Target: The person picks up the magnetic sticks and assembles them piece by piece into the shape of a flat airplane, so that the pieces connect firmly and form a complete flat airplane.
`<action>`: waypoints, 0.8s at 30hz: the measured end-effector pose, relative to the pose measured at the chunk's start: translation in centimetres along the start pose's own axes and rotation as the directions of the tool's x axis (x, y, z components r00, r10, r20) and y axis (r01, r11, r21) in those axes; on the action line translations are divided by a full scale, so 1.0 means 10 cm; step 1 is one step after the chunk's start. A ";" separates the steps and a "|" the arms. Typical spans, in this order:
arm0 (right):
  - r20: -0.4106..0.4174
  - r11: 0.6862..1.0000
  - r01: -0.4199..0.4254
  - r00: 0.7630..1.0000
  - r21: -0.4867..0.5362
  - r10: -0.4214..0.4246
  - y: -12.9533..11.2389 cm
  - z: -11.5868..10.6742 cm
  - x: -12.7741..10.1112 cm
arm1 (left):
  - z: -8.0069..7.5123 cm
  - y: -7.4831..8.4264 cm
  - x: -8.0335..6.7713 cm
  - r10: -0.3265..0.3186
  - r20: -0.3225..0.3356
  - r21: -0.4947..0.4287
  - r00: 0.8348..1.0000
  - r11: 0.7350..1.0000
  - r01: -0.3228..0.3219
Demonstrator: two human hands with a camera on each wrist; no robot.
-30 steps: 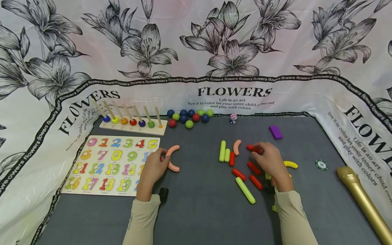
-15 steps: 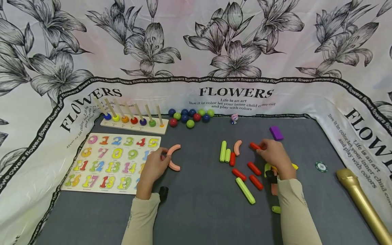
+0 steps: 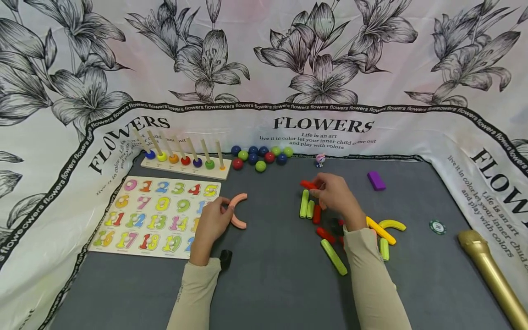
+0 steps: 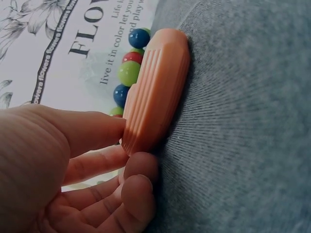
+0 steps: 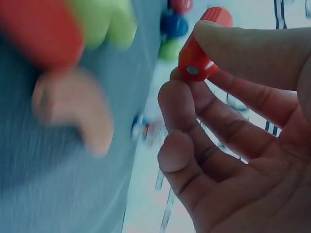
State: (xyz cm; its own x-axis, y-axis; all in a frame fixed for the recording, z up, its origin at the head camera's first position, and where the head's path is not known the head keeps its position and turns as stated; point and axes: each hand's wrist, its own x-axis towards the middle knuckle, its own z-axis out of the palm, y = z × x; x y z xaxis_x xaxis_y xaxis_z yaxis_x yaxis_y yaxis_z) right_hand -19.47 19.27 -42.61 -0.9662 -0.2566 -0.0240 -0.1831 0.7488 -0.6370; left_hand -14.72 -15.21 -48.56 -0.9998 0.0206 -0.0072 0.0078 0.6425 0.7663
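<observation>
Left of the left hand, and partly behind it, lies the number board; a dragging wrist could skew it, though whether they touch cannot be told. The left fingers pinch the peach arc at the middle of its curve, its ends pointing away from them to the right on the tabletop. Whether it is one piece or two joined is unclear; if there is a joint under the fingers, an uneven squeeze could make it part. Beyond these fingers the loose balls are well apart and would likely roll only if struck.

Farther right, the right fingers grasp the red piece between thumb and fingertips, seemingly off the tabletop. It is smooth and rounded, so a light pinch could let it swivel or slip. Just nearer the person than these fingers stand two short green pieces and another red block; a low sweep could scatter them. Under the right hand and forearm, more pieces are partly hidden, and the sleeve could brush the yellow sticks beside it.
</observation>
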 end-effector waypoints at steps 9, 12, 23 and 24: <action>0.000 0.995 0.102 0.995 0.011 -0.103 -0.35 0.40 0.22 | 0.03 0.00 -0.01 0.023 -0.051 0.005 0.998 1.000 -0.023; 0.002 0.993 0.116 0.993 0.019 -0.116 -0.40 0.52 0.23 | 0.04 0.01 -0.01 0.039 -0.061 0.000 0.997 0.999 -0.039; 0.037 0.990 0.140 0.990 -0.023 -0.140 -0.60 0.87 0.36 | 0.04 0.01 -0.01 0.014 -0.054 0.000 0.998 1.000 -0.014; 0.043 0.989 0.143 0.989 -0.026 -0.142 -0.61 0.89 0.38 | 0.03 0.01 -0.01 0.013 -0.055 -0.001 0.998 1.000 -0.013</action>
State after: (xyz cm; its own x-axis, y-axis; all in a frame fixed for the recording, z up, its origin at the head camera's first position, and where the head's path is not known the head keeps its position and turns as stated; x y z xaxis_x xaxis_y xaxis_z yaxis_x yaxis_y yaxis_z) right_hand -20.43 8.28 -45.71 -0.9217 -0.3864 0.0332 -0.3239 0.7200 -0.6138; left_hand -14.58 -14.93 -48.71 -0.9992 -0.0130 0.0379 0.0207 0.6411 0.7672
